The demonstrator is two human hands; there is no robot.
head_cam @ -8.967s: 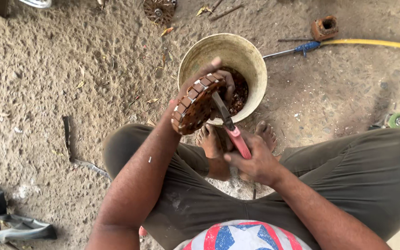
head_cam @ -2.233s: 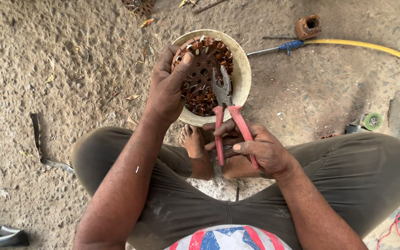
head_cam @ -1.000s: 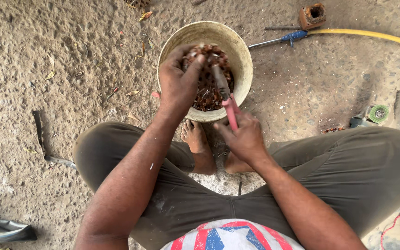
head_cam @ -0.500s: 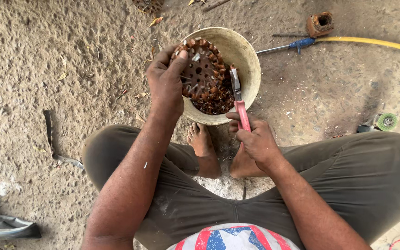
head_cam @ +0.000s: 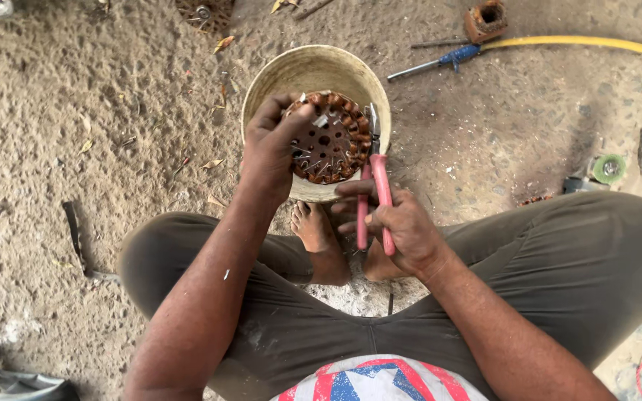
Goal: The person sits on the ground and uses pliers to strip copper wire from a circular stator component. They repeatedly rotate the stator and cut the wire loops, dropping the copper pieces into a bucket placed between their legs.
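Left hand: the left hand (head_cam: 273, 148) is closed around the left edge of a round, rust-brown metal disc ringed with copper-wound teeth (head_cam: 330, 138), which is held tilted, face up, over the bucket.
Right hand: the right hand (head_cam: 399, 226) is wrapped around the two red handles of a pair of pliers (head_cam: 373, 186); the handles are seen slightly apart.
Pliers tip: the grey metal tip is placed against the right rim of the disc; whether a tooth or wire is gripped cannot be told.
Disc position: it is held above the mouth of a round, cream-coloured plastic bucket (head_cam: 280, 74), and part of the opening is covered by it.
Bucket: it is set on the sandy ground (head_cam: 76, 111) just in front of the person's bare feet (head_cam: 321, 238).
Posture: the person is seated cross-legged in dark olive trousers (head_cam: 559, 267).
Ground, upper right: a blue-handled screwdriver (head_cam: 440, 59) is seen lying next to a yellow hose (head_cam: 581, 46), with a small rusty square part (head_cam: 488, 18) near them.
Ground, right: a small green round object (head_cam: 607, 168) is seen beside the knee.
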